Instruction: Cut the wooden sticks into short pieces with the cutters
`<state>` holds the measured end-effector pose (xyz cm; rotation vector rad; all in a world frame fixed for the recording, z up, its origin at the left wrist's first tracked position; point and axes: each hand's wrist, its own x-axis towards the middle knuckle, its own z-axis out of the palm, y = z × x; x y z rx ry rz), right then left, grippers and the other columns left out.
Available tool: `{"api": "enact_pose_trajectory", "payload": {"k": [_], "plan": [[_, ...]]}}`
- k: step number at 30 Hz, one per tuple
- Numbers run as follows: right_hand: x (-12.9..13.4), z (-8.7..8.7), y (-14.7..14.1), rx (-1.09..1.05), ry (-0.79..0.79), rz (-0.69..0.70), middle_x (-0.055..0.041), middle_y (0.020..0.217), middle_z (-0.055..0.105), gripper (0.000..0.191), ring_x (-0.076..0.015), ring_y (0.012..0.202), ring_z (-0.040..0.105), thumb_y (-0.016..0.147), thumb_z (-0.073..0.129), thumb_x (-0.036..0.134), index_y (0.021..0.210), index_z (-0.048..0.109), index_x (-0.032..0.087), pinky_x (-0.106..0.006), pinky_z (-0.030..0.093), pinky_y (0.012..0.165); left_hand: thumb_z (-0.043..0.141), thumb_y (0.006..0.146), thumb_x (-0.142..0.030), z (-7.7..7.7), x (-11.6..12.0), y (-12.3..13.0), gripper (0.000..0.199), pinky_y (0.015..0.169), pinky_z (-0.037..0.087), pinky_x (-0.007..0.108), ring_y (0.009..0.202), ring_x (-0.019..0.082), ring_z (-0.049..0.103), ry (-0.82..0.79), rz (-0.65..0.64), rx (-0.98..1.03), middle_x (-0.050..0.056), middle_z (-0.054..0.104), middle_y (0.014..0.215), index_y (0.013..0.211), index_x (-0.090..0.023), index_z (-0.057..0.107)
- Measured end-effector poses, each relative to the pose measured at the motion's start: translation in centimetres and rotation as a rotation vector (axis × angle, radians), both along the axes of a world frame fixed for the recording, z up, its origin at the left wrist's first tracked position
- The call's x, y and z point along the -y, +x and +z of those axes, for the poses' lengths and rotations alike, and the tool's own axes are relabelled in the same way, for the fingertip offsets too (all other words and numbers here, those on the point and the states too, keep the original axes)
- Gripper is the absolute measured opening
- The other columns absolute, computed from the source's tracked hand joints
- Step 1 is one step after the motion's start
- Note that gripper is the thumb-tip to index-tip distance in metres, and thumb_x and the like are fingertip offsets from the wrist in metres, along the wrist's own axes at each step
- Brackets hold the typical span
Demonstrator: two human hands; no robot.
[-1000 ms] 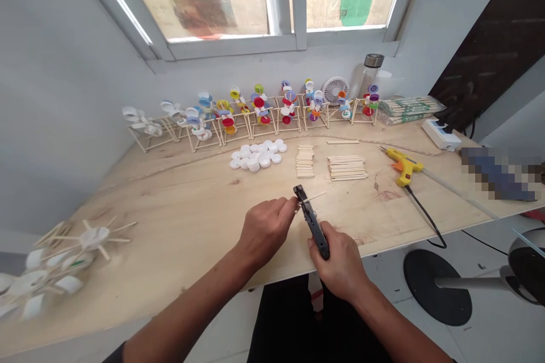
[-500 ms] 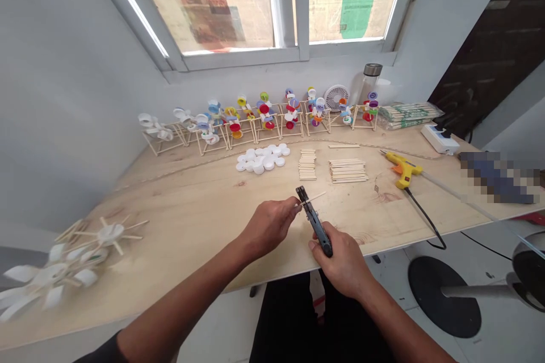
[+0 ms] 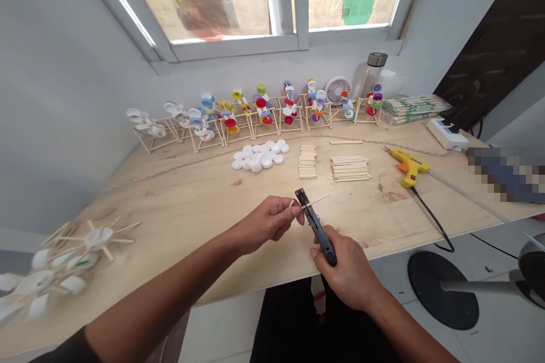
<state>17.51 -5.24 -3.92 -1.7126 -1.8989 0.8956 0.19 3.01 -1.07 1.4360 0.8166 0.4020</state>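
Both hands are working together above the front edge of the plywood tabletop [image 3: 179, 204], near its middle. The left hand [image 3: 266, 221] is closed, pinching a thin wooden stick [image 3: 317, 201] between thumb and fingers. The right hand [image 3: 347, 272] is gripping the handles of a black cutter [image 3: 320, 232], whose head is pointing up and away from the person. The stick is crossing that head and touching it, with its far end sticking out to the right; whether the cutter is biting into the stick is too small to tell.

Just beyond the hands, two stacks of short wooden sticks [image 3: 307, 161] [image 3: 349, 169] are sitting side by side, with a heap of white bottle caps [image 3: 258, 156] to their left. A yellow glue gun [image 3: 409, 167] is lying toward the right edge, its black cord [image 3: 432, 221] trailing over the front edge. Along the back edge, a row of stick frames holding colored bottle caps [image 3: 255, 110] is standing beside a small white fan [image 3: 338, 91], a bottle [image 3: 374, 68], a bagged bundle of sticks [image 3: 413, 109] and a power strip [image 3: 447, 135]. A blurred white cap wheel on sticks [image 3: 59, 264] is sitting at the left edge.
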Motion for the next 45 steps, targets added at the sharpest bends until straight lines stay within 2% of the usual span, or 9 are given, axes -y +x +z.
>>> {"api": "enact_pose_trajectory", "payload": {"k": [5,9,13,16,19,28,36,39,45], "plan": [[-0.4,-0.2,-0.3,0.049,-0.006,-0.011,0.0016,0.062,0.057,0.008,-0.015,0.056,0.053,0.08,0.045,0.028,0.079,0.047,0.021,-0.023,0.03,0.053,0.035,0.086,-0.044,0.0,-0.7,-0.2,0.035,0.039,0.019,0.017,0.04,0.005,0.02,0.056,-0.029,-0.05,-0.009,0.024,0.044,0.076,-0.015,0.052],[-0.8,-0.6,-0.6,0.089,0.002,-0.045,0.0011,0.061,0.058,0.007,-0.0153,0.055,0.054,0.079,0.045,0.027,0.077,0.047,0.021,-0.023,0.029,0.052,0.033,0.089,-0.032,-0.4,-0.4,0.2,0.03,0.051,0.034,0.019,0.052,0.008,0.042,0.609,0.038,-0.303,-0.003,0.049,0.058,0.077,-0.015,0.055],[-0.9,-0.6,-0.8,0.097,0.024,-0.066,0.0011,0.061,0.059,0.008,-0.0151,0.055,0.055,0.079,0.045,0.027,0.075,0.046,0.021,-0.023,0.028,0.052,0.036,0.088,-0.021,-2.1,0.6,0.6,0.023,0.049,0.03,0.021,0.051,0.01,0.045,1.272,0.212,-0.592,0.0,0.053,0.058,0.079,-0.014,0.056],[-0.8,-0.6,-0.7,0.092,0.027,-0.072,0.0017,0.061,0.058,0.008,-0.0149,0.056,0.054,0.079,0.045,0.028,0.075,0.045,0.021,-0.023,0.028,0.052,0.039,0.086,-0.015,-3.0,1.0,0.7,0.018,0.047,0.027,0.022,0.048,0.01,0.043,1.513,0.253,-0.664,-0.001,0.05,0.053,0.079,-0.014,0.056],[-0.7,-0.4,-0.6,0.089,0.022,-0.062,0.0022,0.06,0.058,0.008,-0.0149,0.056,0.054,0.079,0.045,0.029,0.075,0.046,0.021,-0.023,0.028,0.052,0.035,0.087,-0.016,-2.9,1.0,0.7,0.022,0.047,0.029,0.021,0.048,0.01,0.045,1.407,0.22,-0.629,0.0,0.053,0.056,0.076,-0.015,0.054],[-0.2,-0.1,-0.2,0.042,-0.003,-0.021,0.0023,0.062,0.058,0.009,-0.0152,0.058,0.054,0.079,0.046,0.029,0.082,0.05,0.021,-0.023,0.029,0.054,0.034,0.088,-0.033,-0.3,0.7,0.3,0.03,0.054,0.037,0.021,0.054,0.009,0.044,0.631,0.1,-0.308,-0.002,0.05,0.059,0.076,-0.016,0.054],[-0.4,0.1,-0.1,0.028,-0.015,0.006,0.0013,0.064,0.059,0.007,-0.0152,0.059,0.055,0.079,0.046,0.027,0.08,0.049,0.02,-0.023,0.029,0.055,0.04,0.084,-0.047,-0.2,-0.1,-0.1,0.036,0.038,0.014,0.018,0.04,0.004,0.013,-0.204,0.02,0.048,-0.01,0.019,0.046,0.073,-0.015,0.05],[-0.6,-0.1,-0.3,0.071,-0.009,-0.005,0.0011,0.063,0.059,0.006,-0.0151,0.058,0.054,0.079,0.047,0.026,0.079,0.048,0.02,-0.023,0.027,0.053,0.037,0.085,-0.046,-0.2,-0.1,-0.1,0.036,0.038,0.016,0.017,0.04,0.005,0.015,-0.079,0.036,-0.011,-0.01,0.02,0.045,0.073,-0.015,0.05],[-0.7,-0.8,-0.8,0.153,0.049,-0.045,0.0011,0.062,0.058,0.007,-0.0148,0.056,0.052,0.079,0.046,0.027,0.077,0.047,0.021,-0.023,0.024,0.051,0.034,0.088,-0.028,-1.7,1.0,0.4,0.026,0.05,0.032,0.021,0.053,0.01,0.044,0.872,0.189,-0.465,-0.001,0.051,0.06,0.076,-0.016,0.053]]}}
